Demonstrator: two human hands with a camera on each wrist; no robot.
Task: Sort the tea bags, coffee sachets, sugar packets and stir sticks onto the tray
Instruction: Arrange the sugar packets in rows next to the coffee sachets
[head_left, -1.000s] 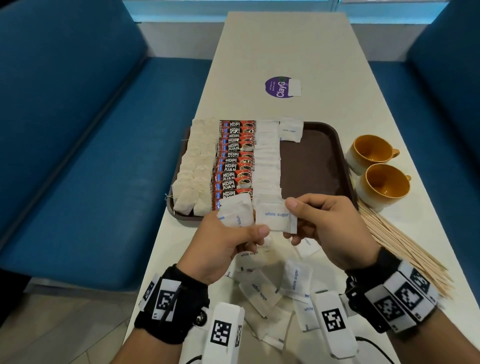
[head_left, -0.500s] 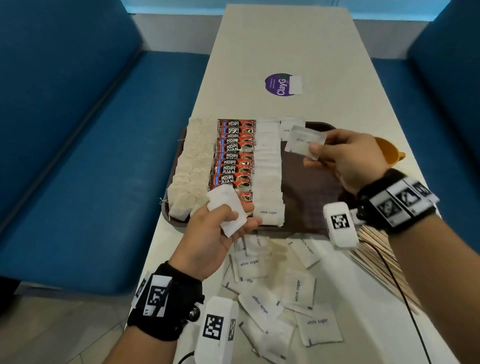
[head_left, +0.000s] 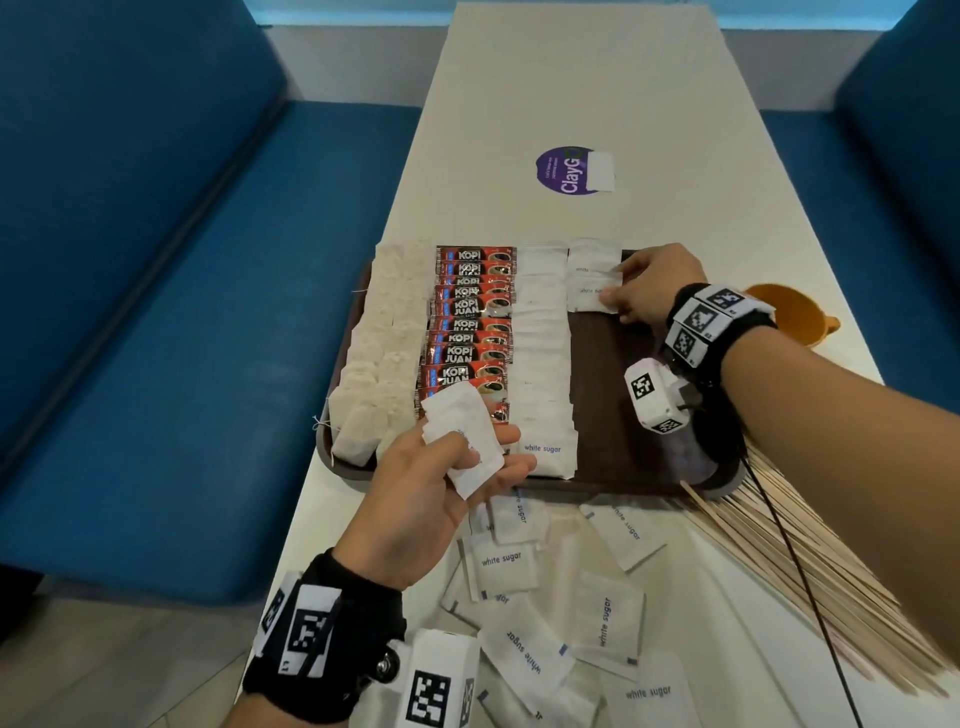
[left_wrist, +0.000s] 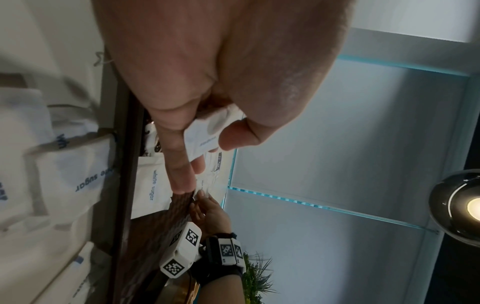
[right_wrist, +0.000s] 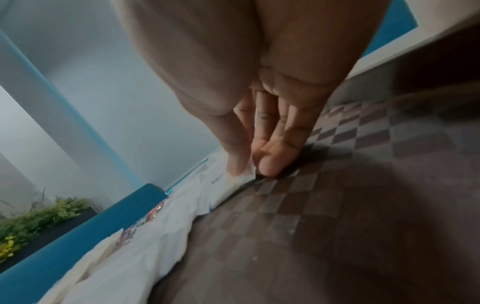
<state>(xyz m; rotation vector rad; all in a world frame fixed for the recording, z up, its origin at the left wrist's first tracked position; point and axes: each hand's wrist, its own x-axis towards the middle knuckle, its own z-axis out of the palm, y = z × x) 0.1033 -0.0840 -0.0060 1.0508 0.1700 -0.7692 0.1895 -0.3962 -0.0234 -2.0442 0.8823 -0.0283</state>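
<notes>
Right hand (head_left: 652, 285) pinches flat paper sugar packet (head_left: 592, 297) on checker-textured tray (head_left: 628, 457)

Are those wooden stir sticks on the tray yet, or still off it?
Still off. The stir sticks lie fanned on the table, beside the tray.

Black wristbands (head_left: 719, 325) covered with white square-code tags are worn on both bare forearms. A white tagged camera block (head_left: 655, 396) is attached to each; a thin black cable (head_left: 795, 551), probably its lead, trails from the right one.
</notes>
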